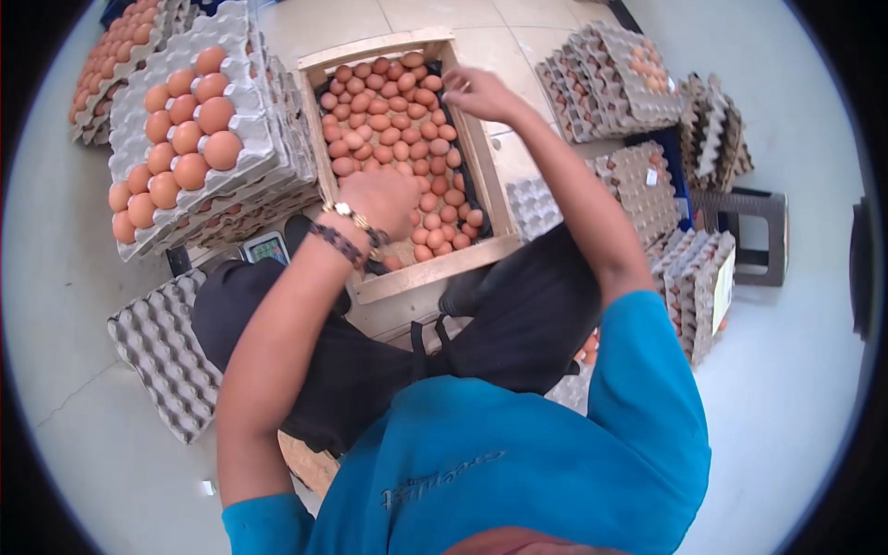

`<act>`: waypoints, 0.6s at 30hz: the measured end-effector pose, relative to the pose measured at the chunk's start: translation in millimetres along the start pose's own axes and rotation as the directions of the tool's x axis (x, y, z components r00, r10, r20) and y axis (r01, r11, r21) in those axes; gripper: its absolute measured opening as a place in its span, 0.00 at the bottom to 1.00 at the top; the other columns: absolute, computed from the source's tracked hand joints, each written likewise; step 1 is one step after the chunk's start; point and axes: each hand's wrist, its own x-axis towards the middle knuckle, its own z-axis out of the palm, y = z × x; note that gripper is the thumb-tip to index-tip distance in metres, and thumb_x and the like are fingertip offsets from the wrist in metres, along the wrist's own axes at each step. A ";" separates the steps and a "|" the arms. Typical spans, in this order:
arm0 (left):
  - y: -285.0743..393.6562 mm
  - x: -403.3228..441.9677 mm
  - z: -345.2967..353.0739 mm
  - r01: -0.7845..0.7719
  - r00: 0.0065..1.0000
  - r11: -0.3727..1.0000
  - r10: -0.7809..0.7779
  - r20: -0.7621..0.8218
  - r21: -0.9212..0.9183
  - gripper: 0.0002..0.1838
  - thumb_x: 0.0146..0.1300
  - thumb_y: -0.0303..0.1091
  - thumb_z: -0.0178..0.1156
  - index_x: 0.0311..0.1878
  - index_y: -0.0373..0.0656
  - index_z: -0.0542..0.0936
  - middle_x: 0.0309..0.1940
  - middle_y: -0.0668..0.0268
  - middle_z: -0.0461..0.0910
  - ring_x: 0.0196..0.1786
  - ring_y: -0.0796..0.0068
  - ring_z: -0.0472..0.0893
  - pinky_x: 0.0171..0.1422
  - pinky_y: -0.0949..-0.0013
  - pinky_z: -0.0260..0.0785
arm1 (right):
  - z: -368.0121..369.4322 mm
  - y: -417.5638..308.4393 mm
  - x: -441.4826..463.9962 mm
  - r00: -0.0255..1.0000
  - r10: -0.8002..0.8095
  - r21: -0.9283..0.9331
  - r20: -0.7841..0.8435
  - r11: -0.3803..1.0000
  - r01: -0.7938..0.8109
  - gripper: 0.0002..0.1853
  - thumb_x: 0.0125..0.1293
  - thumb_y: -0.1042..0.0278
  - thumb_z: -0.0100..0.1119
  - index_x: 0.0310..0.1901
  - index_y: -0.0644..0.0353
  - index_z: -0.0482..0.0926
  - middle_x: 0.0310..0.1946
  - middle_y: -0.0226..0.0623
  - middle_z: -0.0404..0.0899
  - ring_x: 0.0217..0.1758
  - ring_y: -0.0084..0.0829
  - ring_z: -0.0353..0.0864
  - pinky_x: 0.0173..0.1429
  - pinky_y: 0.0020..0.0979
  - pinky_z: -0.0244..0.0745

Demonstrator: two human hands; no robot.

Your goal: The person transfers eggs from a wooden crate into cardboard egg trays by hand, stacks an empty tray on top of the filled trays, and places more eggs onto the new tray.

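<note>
A wooden crate (pixel 500 176) with a dark liner holds many loose brown eggs (pixel 400 121) in front of me. My left hand (pixel 377 197), with bracelets at its wrist, reaches down over the eggs in the lower left part of the crate. Its back faces me, so its fingers and anything in them are hidden. Over the crate's upper right side is my right hand (pixel 474 93), its fingers loosely bent and apart, with no egg visible in it. At the left, a tall stack of grey egg trays (pixel 264 129) carries brown eggs on its top tray.
A small scale with a display (pixel 266 248) sits beside the tray stack. An egg tray (pixel 171 356) lies on the floor at left. More stacked trays (pixel 606 83) stand at right, near a grey plastic stool (pixel 763 236). My legs flank the crate's near end.
</note>
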 end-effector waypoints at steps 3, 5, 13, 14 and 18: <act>1.3 -0.5 9.3 0.008 1.000 1.000 -0.008 -0.009 0.022 0.13 0.54 0.35 0.65 0.42 0.41 0.79 0.39 0.57 0.82 0.48 0.59 0.83 0.47 0.58 0.77 | 85.9 53.4 65.2 0.925 0.326 0.239 0.197 0.898 -0.368 0.21 0.55 0.58 0.66 0.49 0.59 0.79 0.45 0.46 0.83 0.47 0.41 0.84 0.51 0.39 0.79; 5.3 -2.9 19.8 0.067 0.998 0.993 -0.065 -0.028 0.094 0.12 0.57 0.37 0.63 0.42 0.42 0.79 0.39 0.61 0.82 0.47 0.63 0.82 0.46 0.60 0.75 | 135.7 79.8 88.5 0.827 0.538 0.472 0.162 0.694 -0.544 0.25 0.53 0.57 0.67 0.52 0.58 0.77 0.49 0.47 0.80 0.51 0.46 0.81 0.55 0.42 0.78; 28.9 -30.7 10.6 0.011 0.982 0.998 -0.001 -0.189 0.056 0.13 0.60 0.33 0.57 0.47 0.40 0.79 0.39 0.61 0.79 0.49 0.65 0.78 0.52 0.63 0.68 | 186.6 68.3 132.1 0.601 0.646 0.233 -0.471 0.748 -0.621 0.50 0.46 0.42 0.74 0.67 0.54 0.61 0.62 0.58 0.65 0.67 0.59 0.61 0.69 0.54 0.64; 27.9 -35.7 2.7 0.010 0.991 0.999 -0.005 -0.131 0.040 0.13 0.60 0.33 0.58 0.48 0.40 0.79 0.39 0.61 0.79 0.49 0.64 0.77 0.53 0.62 0.68 | 187.3 70.5 142.4 0.606 0.644 0.178 -0.467 0.739 -0.649 0.48 0.46 0.41 0.74 0.66 0.53 0.62 0.63 0.58 0.63 0.67 0.59 0.61 0.68 0.54 0.64; 23.3 -38.9 1.6 0.052 0.986 0.998 -0.045 -0.161 0.038 0.14 0.60 0.33 0.58 0.48 0.40 0.79 0.38 0.62 0.77 0.48 0.64 0.77 0.54 0.62 0.68 | 190.0 63.9 164.2 0.542 0.677 0.163 -0.498 0.687 -0.708 0.41 0.47 0.39 0.71 0.59 0.51 0.66 0.63 0.59 0.58 0.62 0.58 0.66 0.61 0.54 0.70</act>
